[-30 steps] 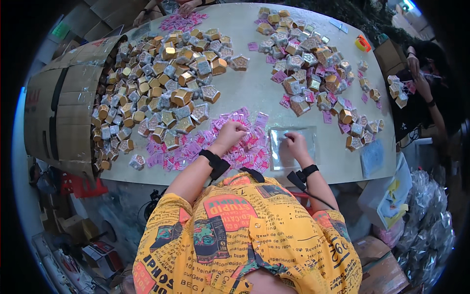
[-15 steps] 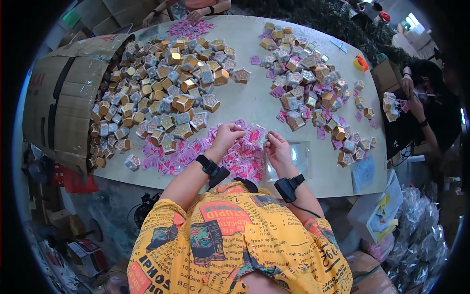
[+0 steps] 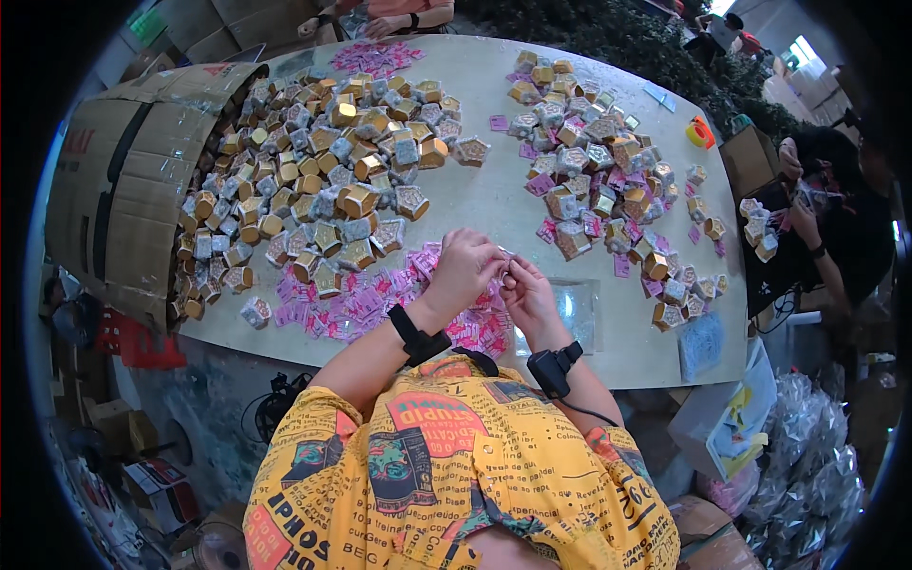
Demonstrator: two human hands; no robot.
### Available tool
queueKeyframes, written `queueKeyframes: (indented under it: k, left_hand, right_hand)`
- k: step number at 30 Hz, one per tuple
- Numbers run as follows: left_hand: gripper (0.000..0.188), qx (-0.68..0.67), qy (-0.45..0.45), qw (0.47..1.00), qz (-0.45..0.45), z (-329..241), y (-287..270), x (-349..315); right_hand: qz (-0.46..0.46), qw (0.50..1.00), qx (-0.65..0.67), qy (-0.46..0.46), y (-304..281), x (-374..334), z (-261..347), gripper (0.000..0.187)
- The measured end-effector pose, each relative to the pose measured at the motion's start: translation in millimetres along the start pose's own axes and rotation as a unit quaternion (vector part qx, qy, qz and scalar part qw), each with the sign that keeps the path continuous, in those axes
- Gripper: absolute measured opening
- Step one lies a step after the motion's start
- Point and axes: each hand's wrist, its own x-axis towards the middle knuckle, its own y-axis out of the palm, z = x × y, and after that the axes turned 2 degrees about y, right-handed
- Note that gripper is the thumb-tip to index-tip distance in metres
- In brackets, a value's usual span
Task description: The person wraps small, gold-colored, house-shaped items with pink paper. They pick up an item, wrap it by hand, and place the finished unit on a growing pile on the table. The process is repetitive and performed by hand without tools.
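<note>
both hands are seen raised just above the near edge of the pale oval bench [image 3: 494, 190]. left hand [image 3: 467, 269] and right hand [image 3: 528, 294] are brought together, fingertips touching, pinched on a small pink paper sachet [image 3: 504, 279] held between them; its details are too small to be made out. directly below the hands a loose heap of pink sachets [image 3: 366, 299] is spread on the bench. a clear flat plastic bag [image 3: 578, 313] is laid just right of the right hand. a pile of small gold and silver hexagonal boxes [image 3: 323, 180] spills from an overturned brown cardboard carton [image 3: 123, 180] at left. a second pile of boxes [image 3: 598, 180] is noted at right.
</note>
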Motion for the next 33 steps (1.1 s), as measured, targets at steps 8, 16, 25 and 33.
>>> queueKeyframes:
  k: [8, 16, 25, 33]
  left_hand:
    - [0.007, 0.058, 0.036, 0.998, 0.018, 3, -1, -5]
    - [0.012, 0.099, 0.152, 0.974, 0.136, 4, -20, -4]
    - [0.004, 0.112, 0.172, 0.962, 0.177, 13, -17, -13]
    - [0.011, -0.259, -0.185, 0.916, 0.245, 71, 15, -43]
  right_hand:
    - [-0.033, 0.986, -0.149, -0.064, -2, -2, -4, 0.012]
    - [0.059, 0.976, -0.202, 0.055, -17, -3, 9, 0.008]
    - [0.051, 0.906, -0.41, 0.099, -7, -7, 17, 0.01]
    - [0.165, 0.508, -0.79, -0.302, 4, -9, 3, 0.009]
